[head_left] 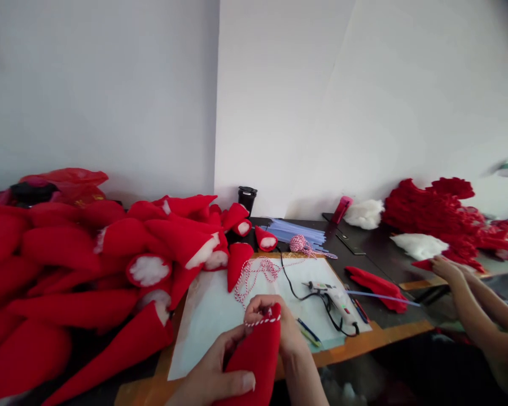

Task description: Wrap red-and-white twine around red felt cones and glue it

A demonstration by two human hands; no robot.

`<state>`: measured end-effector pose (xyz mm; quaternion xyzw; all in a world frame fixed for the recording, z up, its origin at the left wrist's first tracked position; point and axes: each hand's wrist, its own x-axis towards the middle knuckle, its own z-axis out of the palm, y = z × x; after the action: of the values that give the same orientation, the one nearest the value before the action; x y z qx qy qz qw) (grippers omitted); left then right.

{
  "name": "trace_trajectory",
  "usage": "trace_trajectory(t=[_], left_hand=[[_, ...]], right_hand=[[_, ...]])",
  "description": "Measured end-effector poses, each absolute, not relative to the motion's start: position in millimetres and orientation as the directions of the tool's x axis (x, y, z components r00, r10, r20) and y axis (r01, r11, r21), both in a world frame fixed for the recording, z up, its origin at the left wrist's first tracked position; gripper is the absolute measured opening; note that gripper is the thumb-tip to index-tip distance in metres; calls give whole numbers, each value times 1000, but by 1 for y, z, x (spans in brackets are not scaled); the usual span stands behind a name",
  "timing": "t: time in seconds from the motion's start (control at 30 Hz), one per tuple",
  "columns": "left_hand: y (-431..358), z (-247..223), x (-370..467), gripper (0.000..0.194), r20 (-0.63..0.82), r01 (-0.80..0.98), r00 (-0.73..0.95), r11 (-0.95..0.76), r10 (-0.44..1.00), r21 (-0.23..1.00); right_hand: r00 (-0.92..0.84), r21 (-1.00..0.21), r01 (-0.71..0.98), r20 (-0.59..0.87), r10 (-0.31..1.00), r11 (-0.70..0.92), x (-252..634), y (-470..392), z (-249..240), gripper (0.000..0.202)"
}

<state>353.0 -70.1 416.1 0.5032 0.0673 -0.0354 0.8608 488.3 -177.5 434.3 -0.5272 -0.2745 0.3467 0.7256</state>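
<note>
My left hand [220, 369] is closed round a red felt cone [256, 361], its thumb lying across the near side. Behind the cone's upper end is my right hand [290, 332], with curled fingers at the rim; some fingertips are hidden. Red-and-white twine [265, 321] crosses the cone just below that end. A loose tangle of the same twine [258, 273] lies beyond my hands on a white sheet [203, 316]. To the right, a white hot glue gun [336, 299] rests on the sheet with its black cable, a pale glue stick [383, 296] protruding behind it.
Stuffed red cones [88, 242] are heaped at left. Farther back are a twine ball [297, 243], bluish glue sticks [296, 231] and a black cup [248, 197]. Pens [309, 331] lie near my right hand. Another person's hands [449, 270] work at right, near red fabric [432, 214].
</note>
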Motion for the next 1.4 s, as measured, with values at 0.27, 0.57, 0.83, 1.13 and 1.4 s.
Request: trace_trajectory(t=[0.27, 0.57, 0.83, 1.13, 1.4], left_hand=[[-78, 418, 361, 38, 170, -103, 927, -209, 335, 973], [-79, 406, 367, 55, 168, -6, 803, -275, 572, 962], [-79, 408, 366, 51, 143, -46, 796, -177, 588, 983], [-74, 404, 370, 57, 4, -66, 792, 79, 611, 995], [-81, 400, 375, 54, -46, -65, 797, 162, 602, 985]], right_hand=[[654, -976, -118, 60, 754, 181, 495, -181, 425, 18], [820, -986, 148, 168, 547, 82, 496, -198, 439, 34], [868, -965, 261, 240, 436, 13, 496, -187, 441, 39], [867, -988, 114, 151, 475, 105, 474, -191, 439, 36], [887, -983, 105, 160, 433, 148, 466, -186, 454, 31]])
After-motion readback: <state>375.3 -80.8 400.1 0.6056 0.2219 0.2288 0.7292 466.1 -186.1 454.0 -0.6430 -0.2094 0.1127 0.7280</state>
